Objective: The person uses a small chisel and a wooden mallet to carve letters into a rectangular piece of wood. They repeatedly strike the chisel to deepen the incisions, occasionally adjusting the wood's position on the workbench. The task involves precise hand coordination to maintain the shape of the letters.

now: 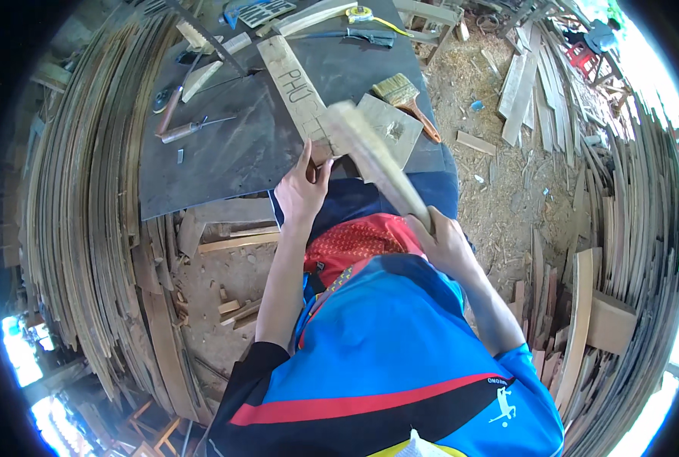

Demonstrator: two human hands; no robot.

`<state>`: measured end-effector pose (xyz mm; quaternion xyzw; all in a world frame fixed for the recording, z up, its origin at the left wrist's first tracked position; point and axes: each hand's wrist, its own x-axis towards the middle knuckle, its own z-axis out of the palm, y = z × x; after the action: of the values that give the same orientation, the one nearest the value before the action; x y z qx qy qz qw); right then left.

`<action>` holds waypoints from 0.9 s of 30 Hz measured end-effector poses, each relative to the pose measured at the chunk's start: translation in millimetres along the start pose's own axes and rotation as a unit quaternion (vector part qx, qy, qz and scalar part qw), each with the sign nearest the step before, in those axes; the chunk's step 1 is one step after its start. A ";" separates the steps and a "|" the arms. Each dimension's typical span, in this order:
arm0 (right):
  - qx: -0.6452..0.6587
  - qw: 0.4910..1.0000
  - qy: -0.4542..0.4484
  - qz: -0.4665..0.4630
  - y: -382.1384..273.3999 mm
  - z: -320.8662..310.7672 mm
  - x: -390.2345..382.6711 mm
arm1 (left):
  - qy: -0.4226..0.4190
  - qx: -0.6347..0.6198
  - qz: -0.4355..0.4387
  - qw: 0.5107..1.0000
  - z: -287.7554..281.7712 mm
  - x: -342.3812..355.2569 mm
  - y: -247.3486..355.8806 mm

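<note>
A pale wooden board point(300, 95) with carved or drawn letters lies lengthwise on the dark tabletop. At its near end, my left hand point(303, 189) is closed, thumb and fingers around a short brown-handled tool point(312, 169). The tool's working tip is hidden. My right hand point(446, 244) grips the narrow end of a wooden mallet point(381, 167). Its thick head is raised over the right edge of the board, blurred by motion. Just right of the mallet lies a square wooden block point(400, 137).
On the dark table point(225, 164) are a wide brush point(399, 93), a hand tool with a pointed shaft point(183, 132), a tape measure point(360, 14) and a handsaw point(210, 38). Stacked planks point(88, 190) stand left, more timber point(636, 221) right. Shavings litter the floor point(507, 183).
</note>
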<state>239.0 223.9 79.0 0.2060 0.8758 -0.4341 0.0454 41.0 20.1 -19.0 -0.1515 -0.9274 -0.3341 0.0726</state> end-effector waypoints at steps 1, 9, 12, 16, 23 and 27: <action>0.025 0.999 0.018 0.020 -0.8 0.2 -2.4 | 0.018 -0.003 0.018 1.000 5.8 1.2 -5.7; 0.134 0.987 0.080 0.032 -14.0 -18.8 -4.9 | -0.020 -0.009 0.000 1.000 -0.9 4.6 -6.1; 0.165 0.983 0.083 0.021 -12.9 -22.4 0.6 | 0.008 0.030 0.074 0.997 -2.2 12.6 -8.3; 0.096 0.992 0.070 0.034 2.3 -17.6 12.3 | 0.030 0.026 0.197 0.980 5.9 25.9 -2.0; 0.032 0.998 0.032 0.032 27.4 -7.6 19.7 | 0.047 0.014 0.201 0.978 30.4 22.0 -15.8; 0.003 1.000 0.021 0.018 25.7 -13.3 23.1 | 0.037 0.035 0.203 0.978 26.6 23.0 -14.1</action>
<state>229.7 255.5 62.2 0.2307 0.8715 -0.4313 0.0337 13.8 32.3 -42.5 -0.3212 -0.8853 -0.2851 0.1783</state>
